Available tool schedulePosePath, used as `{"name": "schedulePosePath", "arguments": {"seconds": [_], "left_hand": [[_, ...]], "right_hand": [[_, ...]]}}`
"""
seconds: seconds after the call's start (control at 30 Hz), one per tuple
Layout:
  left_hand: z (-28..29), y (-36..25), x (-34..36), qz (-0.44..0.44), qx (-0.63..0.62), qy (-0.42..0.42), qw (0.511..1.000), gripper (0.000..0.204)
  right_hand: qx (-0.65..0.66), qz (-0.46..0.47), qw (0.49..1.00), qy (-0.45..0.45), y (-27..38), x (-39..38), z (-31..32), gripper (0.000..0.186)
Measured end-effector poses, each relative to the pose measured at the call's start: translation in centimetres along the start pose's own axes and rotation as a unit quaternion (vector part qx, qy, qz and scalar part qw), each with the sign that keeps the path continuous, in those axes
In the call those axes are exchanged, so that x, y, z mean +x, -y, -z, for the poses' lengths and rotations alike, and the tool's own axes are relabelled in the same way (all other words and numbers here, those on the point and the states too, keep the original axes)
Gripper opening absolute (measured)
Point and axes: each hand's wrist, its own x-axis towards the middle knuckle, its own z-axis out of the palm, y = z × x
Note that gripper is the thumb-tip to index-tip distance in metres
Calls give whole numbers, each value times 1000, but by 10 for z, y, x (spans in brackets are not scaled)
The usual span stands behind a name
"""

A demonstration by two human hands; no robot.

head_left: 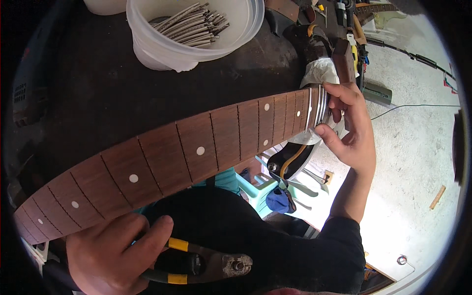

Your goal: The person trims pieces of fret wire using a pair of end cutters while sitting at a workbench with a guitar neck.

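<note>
A dark brown guitar fretboard (pixel 164 152) with white dot inlays and bare fret slots stretches from the lower left to the upper right. Several silver fret wires (pixel 317 107) lie across its right end. My right hand (pixel 351 123) bridges that end, index finger at the far edge and thumb at the near edge, closed on the ends of a fret wire. Below the fretboard's left part, my left hand (pixel 115 250) grips cutting pliers (pixel 216 264) by their black and yellow handles. Their worn metal head points right, away from the fretboard.
A translucent plastic tub (pixel 196 51) with many cut fret-wire pieces (pixel 191 24) stands on the dark tabletop (pixel 93 78). White paper (pixel 320 71) is under the fretboard's right end. A mint-green stool (pixel 258 189) with a blue cap (pixel 279 200) is below, and tools crowd the far right.
</note>
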Motion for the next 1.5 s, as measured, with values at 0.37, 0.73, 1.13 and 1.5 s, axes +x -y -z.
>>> {"name": "schedulePosePath", "arguments": {"seconds": [0.37, 0.73, 1.13, 1.5], "left_hand": [[8, -23, -1, 24, 21, -11, 999, 43], [-39, -46, -44, 56, -42, -177, 982, 35], [-132, -99, -51, 93, -304, -413, 853, 23], [-131, -130, -69, 79, -349, -471, 806, 38]], "right_hand": [[279, 54, 951, -119, 7, -24, 2, 84], [700, 58, 705, -102, 70, -56, -69, 47], [653, 65, 751, -76, 159, -78, -119, 26], [676, 153, 718, -68, 183, -90, -130, 24]]}}
